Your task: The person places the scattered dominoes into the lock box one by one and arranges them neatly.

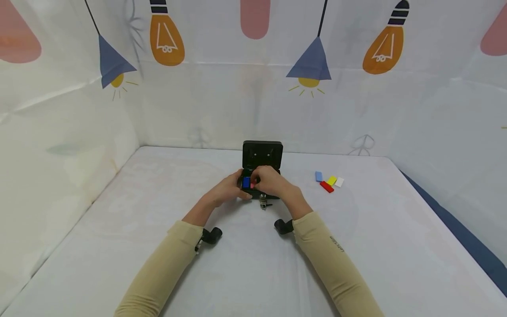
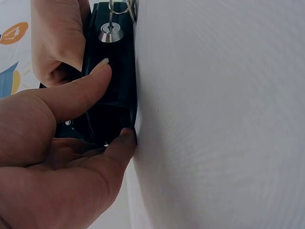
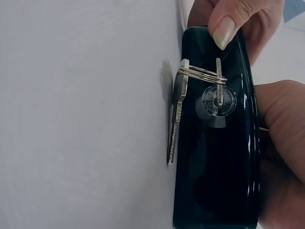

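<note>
A black cash box (image 1: 262,154) stands on the table with its lid raised, a blue piece (image 1: 246,182) inside at the left. My left hand (image 1: 227,189) grips the box's left end, thumb along the front wall and fingers around the side. Over the open box, my right hand (image 1: 271,181) reaches in with curled fingers and pinches a small pinkish-red piece (image 1: 253,185), partly hidden by the fingertips. A key (image 3: 218,71) sits in the round front lock (image 3: 219,101), and a second key (image 3: 177,114) hangs from its ring (image 3: 202,75).
To the right of the box lie small flat pieces: a light blue one (image 1: 318,176), a yellow one (image 1: 332,180), a red one (image 1: 326,187) and a white one (image 1: 339,182). A patterned cloth wall (image 1: 222,105) rises behind the white table (image 1: 249,264).
</note>
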`<state>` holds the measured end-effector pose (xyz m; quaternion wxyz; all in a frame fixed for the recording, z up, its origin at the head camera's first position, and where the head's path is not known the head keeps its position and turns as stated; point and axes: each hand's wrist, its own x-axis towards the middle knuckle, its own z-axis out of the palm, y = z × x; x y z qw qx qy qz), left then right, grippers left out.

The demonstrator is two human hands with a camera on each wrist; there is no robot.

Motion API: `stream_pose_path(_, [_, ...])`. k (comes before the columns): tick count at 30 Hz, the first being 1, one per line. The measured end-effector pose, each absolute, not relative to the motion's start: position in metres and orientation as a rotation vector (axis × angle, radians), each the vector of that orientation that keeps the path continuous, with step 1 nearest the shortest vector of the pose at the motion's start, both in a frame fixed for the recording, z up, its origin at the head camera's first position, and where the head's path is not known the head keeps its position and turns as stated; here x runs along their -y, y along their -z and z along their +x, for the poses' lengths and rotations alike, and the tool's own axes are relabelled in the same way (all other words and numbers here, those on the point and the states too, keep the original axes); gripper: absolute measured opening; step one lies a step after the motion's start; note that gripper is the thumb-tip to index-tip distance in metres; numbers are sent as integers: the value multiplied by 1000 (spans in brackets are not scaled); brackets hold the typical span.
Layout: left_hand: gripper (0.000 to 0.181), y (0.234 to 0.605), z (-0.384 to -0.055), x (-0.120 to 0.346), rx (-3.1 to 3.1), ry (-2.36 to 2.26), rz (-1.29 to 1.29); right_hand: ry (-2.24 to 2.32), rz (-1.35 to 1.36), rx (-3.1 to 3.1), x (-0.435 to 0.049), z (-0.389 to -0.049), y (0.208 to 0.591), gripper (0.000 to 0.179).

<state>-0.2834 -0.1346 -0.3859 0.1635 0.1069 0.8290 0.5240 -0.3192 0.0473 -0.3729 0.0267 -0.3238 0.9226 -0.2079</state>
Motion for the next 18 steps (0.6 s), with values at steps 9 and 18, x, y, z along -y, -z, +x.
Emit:
stream_pose_path(9, [101, 385, -282, 134, -2375, -1481, 287, 654, -977, -2860, -47, -318, 375, 12])
stream_pose_path(18, [98, 386, -281, 134, -2367, -1503, 307, 628, -1001, -2897, -45, -320, 379, 12])
